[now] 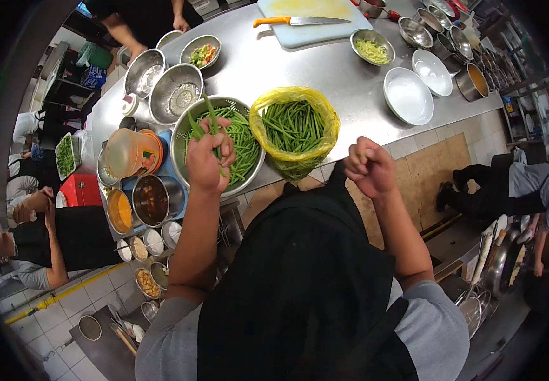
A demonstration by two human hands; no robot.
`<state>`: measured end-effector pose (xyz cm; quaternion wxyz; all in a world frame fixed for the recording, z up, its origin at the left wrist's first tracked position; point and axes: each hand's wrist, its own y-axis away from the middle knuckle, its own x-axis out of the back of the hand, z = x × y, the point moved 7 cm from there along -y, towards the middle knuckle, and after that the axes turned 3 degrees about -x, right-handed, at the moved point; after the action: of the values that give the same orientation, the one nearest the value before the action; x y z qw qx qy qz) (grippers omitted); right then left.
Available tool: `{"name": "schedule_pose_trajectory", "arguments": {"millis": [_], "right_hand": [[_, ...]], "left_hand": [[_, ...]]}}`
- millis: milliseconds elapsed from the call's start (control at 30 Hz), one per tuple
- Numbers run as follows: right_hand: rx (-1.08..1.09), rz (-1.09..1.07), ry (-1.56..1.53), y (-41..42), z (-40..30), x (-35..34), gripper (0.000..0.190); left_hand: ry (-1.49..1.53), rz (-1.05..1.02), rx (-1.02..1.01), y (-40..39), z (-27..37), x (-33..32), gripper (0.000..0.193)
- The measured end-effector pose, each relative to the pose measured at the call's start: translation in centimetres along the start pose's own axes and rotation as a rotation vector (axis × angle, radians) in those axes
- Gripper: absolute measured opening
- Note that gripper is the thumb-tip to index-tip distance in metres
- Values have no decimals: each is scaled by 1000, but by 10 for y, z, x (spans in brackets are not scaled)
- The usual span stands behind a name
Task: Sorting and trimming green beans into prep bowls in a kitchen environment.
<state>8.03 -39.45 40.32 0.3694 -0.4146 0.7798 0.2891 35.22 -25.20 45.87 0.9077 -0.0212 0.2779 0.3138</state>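
My left hand (211, 159) grips a few green beans (212, 114) that stick up past the fingers. It hangs over a steel colander (179, 143) of cut green beans (242, 164). Just right of the colander, at the table's near edge, a yellow plastic bag (329, 135) stands with its top rolled down, full of long green beans (293, 126). My right hand (370, 167) is raised to the right of the bag, apart from it, with the fingers curled in. Any small piece inside those fingers is too hard to make out.
A knife with an orange handle (272, 21) lies on a white cutting board (322, 33) at the far side. Steel bowls (177, 94), white bowls (408, 95) and sauce pots (150, 200) flank the steel table (303, 71). Other people (488, 185) stand left, right and across.
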Motion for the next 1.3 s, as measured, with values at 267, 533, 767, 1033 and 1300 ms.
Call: {"name": "schedule_pose_trajectory", "arguments": {"millis": [267, 533, 767, 1033, 1300], "right_hand": [[-11, 193, -56, 47, 28, 57, 16], [17, 302, 16, 39, 29, 50, 12], [-3, 375, 410, 19, 21, 40, 9], [77, 297, 768, -18, 7, -1, 8], [164, 339, 898, -46, 0, -15, 11]], "left_hand": [[-569, -176, 145, -42, -58, -7, 18], [-1705, -661, -306, -67, -98, -47, 26], [-1703, -641, -230, -73, -91, -52, 21], [-1636, -546, -323, -68, -88, -35, 22], [-1227, -324, -190, -50, -35, -62, 24]]}}
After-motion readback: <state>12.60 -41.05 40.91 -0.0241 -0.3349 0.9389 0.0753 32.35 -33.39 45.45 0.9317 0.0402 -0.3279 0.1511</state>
